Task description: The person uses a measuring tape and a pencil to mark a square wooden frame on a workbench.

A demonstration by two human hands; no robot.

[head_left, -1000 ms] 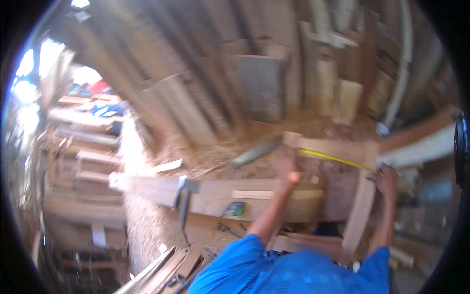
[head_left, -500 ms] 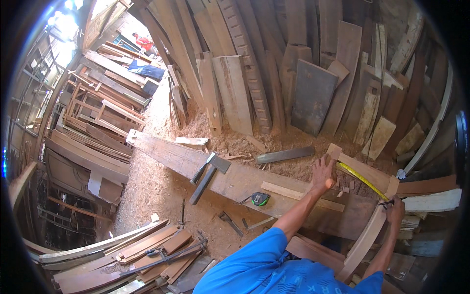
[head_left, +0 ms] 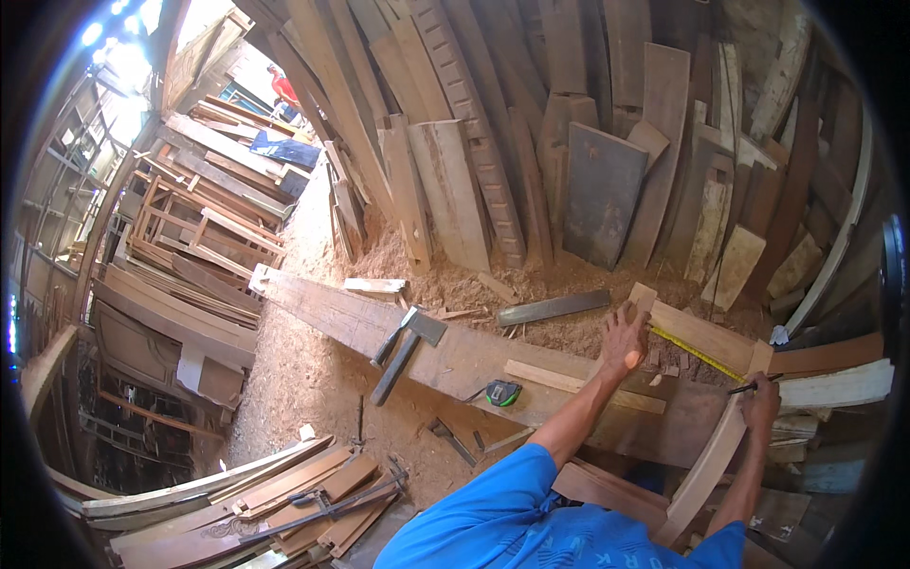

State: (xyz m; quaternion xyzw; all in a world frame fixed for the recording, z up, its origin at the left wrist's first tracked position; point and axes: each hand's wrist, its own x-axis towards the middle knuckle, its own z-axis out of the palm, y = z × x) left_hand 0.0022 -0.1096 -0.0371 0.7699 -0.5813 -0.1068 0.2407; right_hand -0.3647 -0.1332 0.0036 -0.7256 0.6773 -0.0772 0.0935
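A yellow measuring tape strip (head_left: 697, 353) runs along a wooden crosspiece (head_left: 709, 327) between my two hands. At its left end my left hand (head_left: 624, 339) is closed, fingers bent against the end of a short wooden piece (head_left: 643, 296). My right hand (head_left: 760, 406) grips a dark, thin pen-like marker (head_left: 755, 385) at the tape's other end. That hand is beside the joint of the crosspiece and a long wooden rail (head_left: 703, 467), which slants down toward my body. A green and black tape measure case (head_left: 502, 393) lies on the wide plank (head_left: 464, 365), away from both hands.
A hammer (head_left: 403, 365) and a blade-like tool (head_left: 391, 339) lie on the plank. A wooden strip (head_left: 569, 384) rests there too. Boards (head_left: 607, 194) lean along the far side. Stacked planks and a long clamp (head_left: 332, 503) are at the lower left. Sawdust (head_left: 284, 379) covers the floor.
The tape strip bowed upward before and now runs straighter and lower along the crosspiece. My right hand has shifted slightly left. The view has tilted a little.
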